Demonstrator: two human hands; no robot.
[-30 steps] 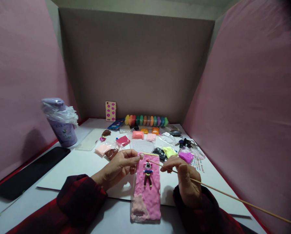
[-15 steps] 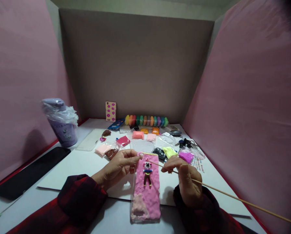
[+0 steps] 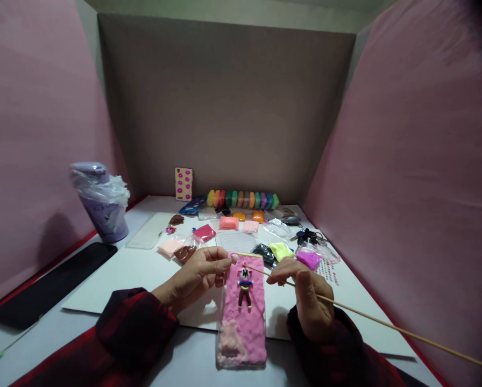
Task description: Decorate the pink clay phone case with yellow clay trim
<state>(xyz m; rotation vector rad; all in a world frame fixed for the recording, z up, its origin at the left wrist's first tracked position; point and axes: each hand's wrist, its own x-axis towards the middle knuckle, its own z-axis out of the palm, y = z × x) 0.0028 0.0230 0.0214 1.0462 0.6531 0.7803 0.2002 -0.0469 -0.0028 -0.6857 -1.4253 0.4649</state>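
Watched from my remote station, the left hand (image 3: 198, 271) pinches the upper left corner of a pink clay-covered case (image 3: 247, 333), a hold that, I judge, steadies it while leaving its face uncovered. The case slants up between the hands, which stand apart; whether its lower end rests on the counter (image 3: 196, 355), I cannot tell. The right hand (image 3: 311, 298) is closed around a thin stick (image 3: 366, 316), gripped well forward, likely for fine control, its tip at the head of a clay figure (image 3: 244, 293); contact is too small to confirm. Black (image 3: 264, 254) and yellow clay packets (image 3: 282, 251) sit just beyond the right hand, presumably for easy reach.
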